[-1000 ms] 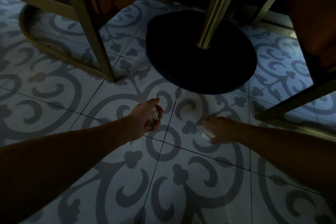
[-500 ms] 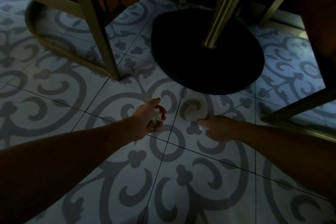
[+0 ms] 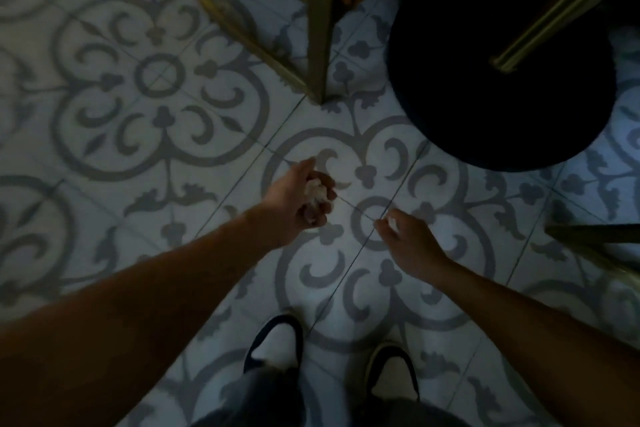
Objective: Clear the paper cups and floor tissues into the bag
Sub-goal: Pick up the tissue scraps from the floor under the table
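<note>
My left hand (image 3: 298, 201) is curled around a crumpled white tissue wad (image 3: 315, 191), held above the patterned tile floor. My right hand (image 3: 412, 241) hovers a little to the right, back of the hand up, with a small white tissue scrap (image 3: 393, 221) pinched at its fingertips. The two hands are apart, with a narrow gap of floor between them. No bag and no paper cups are in view.
A round black table base (image 3: 498, 90) with a brass pole (image 3: 568, 7) lies at the upper right. A brass chair leg (image 3: 318, 31) stands at top centre, another brass frame (image 3: 595, 236) at the right edge. My two shoes (image 3: 273, 343) are at the bottom.
The view has pulled back and tilted down, so my shoes now show. My right hand has lifted off the floor with the small tissue scrap. My left hand keeps its wad.
</note>
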### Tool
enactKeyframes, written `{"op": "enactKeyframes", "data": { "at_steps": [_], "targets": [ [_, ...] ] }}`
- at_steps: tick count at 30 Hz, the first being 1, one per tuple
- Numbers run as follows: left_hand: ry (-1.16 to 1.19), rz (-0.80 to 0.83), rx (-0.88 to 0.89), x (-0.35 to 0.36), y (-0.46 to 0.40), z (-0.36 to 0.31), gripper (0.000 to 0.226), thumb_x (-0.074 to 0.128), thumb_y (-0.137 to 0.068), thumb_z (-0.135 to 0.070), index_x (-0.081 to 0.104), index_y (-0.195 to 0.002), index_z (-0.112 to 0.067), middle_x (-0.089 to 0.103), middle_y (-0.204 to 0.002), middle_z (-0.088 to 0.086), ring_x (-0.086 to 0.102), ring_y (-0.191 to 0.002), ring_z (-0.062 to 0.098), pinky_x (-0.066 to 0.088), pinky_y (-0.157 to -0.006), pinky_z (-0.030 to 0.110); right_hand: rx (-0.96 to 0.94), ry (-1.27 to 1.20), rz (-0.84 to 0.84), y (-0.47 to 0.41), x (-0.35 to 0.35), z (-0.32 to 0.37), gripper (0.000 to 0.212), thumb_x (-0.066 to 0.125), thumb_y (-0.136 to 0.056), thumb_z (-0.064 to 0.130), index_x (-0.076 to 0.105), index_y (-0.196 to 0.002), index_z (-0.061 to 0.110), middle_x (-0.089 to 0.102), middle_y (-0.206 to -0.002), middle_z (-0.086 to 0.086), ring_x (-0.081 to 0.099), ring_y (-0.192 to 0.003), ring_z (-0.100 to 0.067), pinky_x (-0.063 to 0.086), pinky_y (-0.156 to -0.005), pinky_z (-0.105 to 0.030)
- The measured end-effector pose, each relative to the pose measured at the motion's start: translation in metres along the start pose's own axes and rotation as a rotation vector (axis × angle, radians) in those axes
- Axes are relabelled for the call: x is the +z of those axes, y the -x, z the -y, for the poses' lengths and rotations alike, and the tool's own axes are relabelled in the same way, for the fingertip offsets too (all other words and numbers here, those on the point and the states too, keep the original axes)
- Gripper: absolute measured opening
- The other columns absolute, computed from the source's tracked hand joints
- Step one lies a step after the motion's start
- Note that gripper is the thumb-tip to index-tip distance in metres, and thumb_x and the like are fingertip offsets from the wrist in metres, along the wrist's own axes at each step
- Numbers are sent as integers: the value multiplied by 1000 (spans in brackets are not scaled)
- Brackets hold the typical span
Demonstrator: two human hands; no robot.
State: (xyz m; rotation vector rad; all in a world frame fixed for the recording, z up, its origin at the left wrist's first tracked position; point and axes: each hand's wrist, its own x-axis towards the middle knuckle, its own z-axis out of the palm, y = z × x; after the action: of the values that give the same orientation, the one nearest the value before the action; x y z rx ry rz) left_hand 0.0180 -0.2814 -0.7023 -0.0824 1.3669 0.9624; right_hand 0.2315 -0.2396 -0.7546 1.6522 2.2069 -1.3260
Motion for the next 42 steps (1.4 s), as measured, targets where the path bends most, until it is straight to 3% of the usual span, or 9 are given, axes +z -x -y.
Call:
{"op": "enactKeyframes", "data": {
  "at_steps": [4, 8, 12, 15, 19, 25, 32, 35, 42],
  "targets": [
    [196, 50, -74, -24, 85, -4, 44, 41, -100, -39, 62, -72, -12, 60, -71, 8, 52, -55, 19, 41, -46, 26, 36, -136, 53, 60, -25, 61, 32, 55, -93, 29, 48, -69, 9, 49, -59, -4, 45, -55, -14, 41, -55, -30],
    [294, 83, -133, -22, 171, -27, 45, 39, -100, -36, 60, -71, -10, 59, -72, 9, 53, -56, 19, 42, -48, 25, 7, -84, 124, 113, -70, 120, 22, 65, -87, 28, 53, -70, 23, 61, -65, 0, 54, -58, -12, 47, -58, -29],
    [277, 105, -146, -5, 253, -65, 30, 45, -95, -26, 61, -76, -8, 60, -76, 10, 55, -62, 21, 45, -52, 28, 29, -69, 117, 163, -117, 175, 21, 69, -84, 29, 53, -70, 25, 63, -71, -7, 60, -65, -27, 51, -58, -37],
    [203, 129, -131, 10, 298, -83, 19, 58, -82, -23, 63, -90, -6, 65, -85, 12, 61, -70, 22, 49, -62, 31, 120, -109, 145, 194, -140, 204, 14, 68, -86, 25, 57, -78, 20, 63, -78, -5, 60, -69, -17, 47, -57, -24],
    [187, 180, -158, 24, 325, -103, 23, 58, -83, -16, 63, -101, -4, 62, -99, 16, 62, -76, 23, 51, -65, 31, 152, -116, 140, 218, -158, 220, 13, 67, -86, 27, 59, -88, 17, 63, -85, -6, 62, -74, -18, 53, -64, -27],
    [246, 204, -222, 44, 342, -116, 28, 54, -76, -5, 66, -102, -5, 64, -97, 18, 62, -79, 28, 52, -67, 36, 169, -130, 12, 246, -180, 212, 15, 67, -86, 31, 58, -86, 19, 56, -66, 8, 53, -54, 1, 42, -49, -12],
    [70, 192, -255, 85, 332, -114, 28, 45, -91, 6, 69, -100, -6, 73, -94, 16, 70, -84, 30, 58, -78, 40, 247, -191, -169, 273, -206, 164, 16, 71, -82, 34, 57, -82, 26, 65, -80, 7, 61, -72, -6, 48, -63, -15],
    [37, 222, -264, 109, 326, -107, 25, 50, -91, 7, 69, -99, -6, 71, -102, 19, 70, -92, 31, 56, -86, 43, 281, -218, -210, 288, -216, 129, 19, 69, -82, 37, 51, -77, 37, 62, -83, 6, 61, -78, -13, 52, -70, -28],
    [-81, 286, -238, 191, 326, -66, 24, 47, -94, 8, 59, -113, -1, 70, -107, 20, 70, -97, 28, 61, -84, 35, 367, -284, -315, 337, -249, 39, 16, 66, -86, 34, 54, -89, 25, 59, -88, 7, 59, -82, -11, 41, -65, -15]
  ]
}}
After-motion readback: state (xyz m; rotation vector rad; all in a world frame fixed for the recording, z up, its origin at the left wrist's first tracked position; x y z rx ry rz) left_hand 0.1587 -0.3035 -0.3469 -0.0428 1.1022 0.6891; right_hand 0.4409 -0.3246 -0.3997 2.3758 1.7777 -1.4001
